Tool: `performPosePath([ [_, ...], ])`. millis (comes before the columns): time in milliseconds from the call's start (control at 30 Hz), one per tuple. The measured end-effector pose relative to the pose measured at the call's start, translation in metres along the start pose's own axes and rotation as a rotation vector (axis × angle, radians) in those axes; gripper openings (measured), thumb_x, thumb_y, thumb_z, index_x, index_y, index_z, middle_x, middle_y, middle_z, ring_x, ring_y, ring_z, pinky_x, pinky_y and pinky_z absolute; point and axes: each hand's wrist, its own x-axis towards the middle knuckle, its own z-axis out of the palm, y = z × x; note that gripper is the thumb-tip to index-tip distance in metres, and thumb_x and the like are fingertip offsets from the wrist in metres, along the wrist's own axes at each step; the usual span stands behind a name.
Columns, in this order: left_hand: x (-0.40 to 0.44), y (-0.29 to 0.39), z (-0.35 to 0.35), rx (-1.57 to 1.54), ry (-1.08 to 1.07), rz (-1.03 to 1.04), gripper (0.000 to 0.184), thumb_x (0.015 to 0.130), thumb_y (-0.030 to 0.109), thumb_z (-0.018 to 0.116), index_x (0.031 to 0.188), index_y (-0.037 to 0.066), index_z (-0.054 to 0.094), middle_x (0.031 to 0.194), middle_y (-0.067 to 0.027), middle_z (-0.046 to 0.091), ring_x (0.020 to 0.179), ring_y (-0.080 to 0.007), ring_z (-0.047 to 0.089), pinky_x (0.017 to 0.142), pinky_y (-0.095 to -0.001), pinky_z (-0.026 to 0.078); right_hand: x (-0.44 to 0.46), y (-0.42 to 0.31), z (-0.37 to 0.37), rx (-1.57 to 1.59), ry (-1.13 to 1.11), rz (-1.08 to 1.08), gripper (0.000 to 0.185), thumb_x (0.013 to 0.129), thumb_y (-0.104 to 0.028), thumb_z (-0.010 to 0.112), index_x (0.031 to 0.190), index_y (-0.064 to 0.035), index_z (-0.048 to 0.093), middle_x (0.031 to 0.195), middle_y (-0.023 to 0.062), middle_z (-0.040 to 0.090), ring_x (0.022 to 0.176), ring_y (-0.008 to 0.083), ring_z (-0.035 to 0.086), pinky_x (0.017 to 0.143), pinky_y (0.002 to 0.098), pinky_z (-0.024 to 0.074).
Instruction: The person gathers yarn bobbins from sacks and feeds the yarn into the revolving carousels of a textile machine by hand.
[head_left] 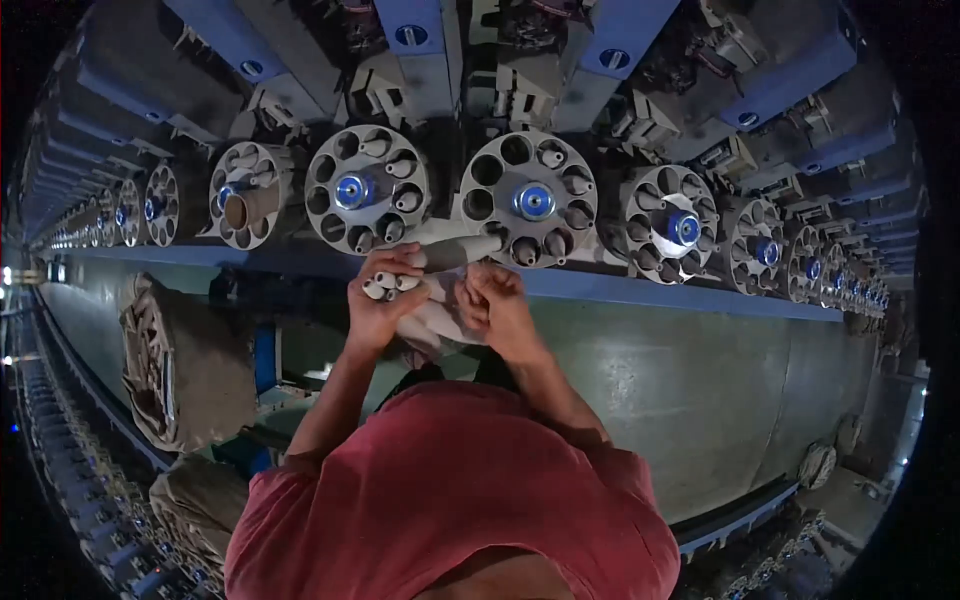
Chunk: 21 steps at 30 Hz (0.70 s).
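My left hand point(374, 312) is wrapped round several pale yarn bobbins point(385, 287), their round tube ends pointing back toward me. One longer yarn bobbin point(460, 252) lies crosswise above my fingers, with its far end close to the rim of a round magazine point(470, 215). My right hand point(495, 305) is closed just below that end, its fingers curled together in a pinch. Whatever lies between those fingertips is too small to make out. White yarn bodies point(437, 318) show between my two hands.
More round magazines, such as one at the left point(318, 190) and one at the right point(640, 225), line the machine, several slots filled with bobbins. A blue rail point(640, 300) runs below them. A large cloth sack point(200, 370) stands at the left on the green floor point(680, 390).
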Motion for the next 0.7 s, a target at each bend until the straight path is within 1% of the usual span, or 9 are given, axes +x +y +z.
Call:
performPosePath([
  [33, 0.003, -0.004, 0.009, 0.049, 0.021, 0.025, 0.023, 0.063, -0.001, 0.076, 0.082, 0.001, 0.065, 0.097, -0.0088, 0.06, 0.11, -0.0245, 0.056, 0.092, -0.0368, 0.044, 0.006, 0.008, -0.023, -0.06, 0.07, -0.095, 0.022, 0.089, -0.01, 0.057, 0.069, -0.0048, 0.05, 0.065, 0.006, 0.05, 0.049, 0.0132, 0.036, 0.043, 0.0277, 0.0291],
  [133, 0.015, -0.024, 0.028, 0.205, -0.053, 0.134, 0.026, 0.062, -0.004, 0.076, 0.084, 0.003, 0.065, 0.098, -0.007, 0.056, 0.109, -0.0248, 0.056, 0.09, -0.0366, 0.046, 0.035, -0.016, -0.079, -1.408, 0.458, -0.735, 0.011, 0.08, -0.008, 0.061, 0.072, -0.0025, 0.056, 0.066, 0.0154, 0.056, 0.057, 0.0304, 0.052, 0.052, 0.038, 0.0404],
  [233, 0.019, -0.033, 0.065, 0.375, -0.097, 0.303, 0.029, 0.062, -0.001, 0.077, 0.087, 0.005, 0.065, 0.103, -0.0069, 0.055, 0.109, -0.0249, 0.056, 0.086, -0.036, 0.049, 0.056, 0.009, -0.129, -1.967, 0.249, -0.668, 0.007, 0.073, -0.011, 0.062, 0.073, -0.0047, 0.059, 0.07, 0.0168, 0.058, 0.066, 0.038, 0.056, 0.056, 0.0435, 0.0431],
  [367, 0.025, -0.022, 0.075, 0.421, -0.164, 0.242, 0.027, 0.064, 0.0, 0.076, 0.088, 0.004, 0.064, 0.106, -0.0084, 0.059, 0.104, -0.024, 0.059, 0.085, -0.0359, 0.05, 0.06, 0.003, -0.11, -1.997, 0.139, -0.585, 0.01, 0.072, -0.014, 0.059, 0.073, -0.004, 0.06, 0.076, 0.0161, 0.062, 0.067, 0.0328, 0.061, 0.054, 0.0396, 0.0473],
  [433, 0.034, -0.005, 0.04, 0.033, -0.146, -0.081, 0.018, 0.071, -0.003, 0.069, 0.086, 0.002, 0.062, 0.102, -0.0105, 0.064, 0.093, -0.0236, 0.064, 0.081, -0.0346, 0.053, 0.059, -0.015, -0.139, -2.109, 0.041, -0.42, 0.012, 0.077, -0.016, 0.059, 0.076, -0.0037, 0.061, 0.075, 0.0106, 0.064, 0.062, 0.0265, 0.061, 0.048, 0.0357, 0.0451],
  [500, 0.037, 0.003, -0.009, -0.258, 0.027, -0.168, 0.017, 0.074, -0.004, 0.064, 0.09, 0.002, 0.061, 0.1, -0.0113, 0.066, 0.088, -0.0246, 0.065, 0.08, -0.0346, 0.054, 0.039, -0.073, -0.123, -1.188, -0.364, 0.173, 0.018, 0.085, -0.021, 0.058, 0.077, -0.0053, 0.062, 0.07, 0.0045, 0.062, 0.054, 0.0156, 0.054, 0.045, 0.03, 0.0402],
  [567, 0.037, 0.011, -0.046, -0.602, 0.143, -0.337, 0.022, 0.074, -0.003, 0.062, 0.096, 0.003, 0.059, 0.098, -0.0121, 0.065, 0.087, -0.0255, 0.064, 0.078, -0.0358, 0.054, 0.02, -0.112, -0.108, -0.68, -0.146, 0.208, 0.023, 0.09, -0.024, 0.056, 0.077, -0.0069, 0.061, 0.068, -0.0001, 0.057, 0.054, 0.0064, 0.046, 0.048, 0.0243, 0.0361],
  [633, 0.033, -0.005, -0.064, -0.69, 0.177, -0.329, 0.029, 0.077, 0.015, 0.063, 0.103, 0.004, 0.057, 0.107, -0.0107, 0.061, 0.1, -0.0258, 0.059, 0.092, -0.04, 0.046, 0.048, -0.119, -0.127, -0.008, -0.209, -0.269, 0.019, 0.089, -0.02, 0.058, 0.074, -0.009, 0.061, 0.072, 0.0016, 0.058, 0.051, 0.004, 0.042, 0.045, 0.0207, 0.0299],
  [700, 0.033, -0.012, -0.059, -0.8, 0.196, -0.292, 0.03, 0.078, 0.016, 0.064, 0.105, 0.005, 0.055, 0.109, -0.0099, 0.06, 0.1, -0.0251, 0.057, 0.093, -0.0401, 0.045, 0.095, -0.124, -0.105, -0.003, -0.225, -0.338, 0.014, 0.088, -0.019, 0.059, 0.079, -0.0085, 0.062, 0.074, 0.0017, 0.058, 0.052, 0.0055, 0.044, 0.045, 0.0213, 0.0315],
])
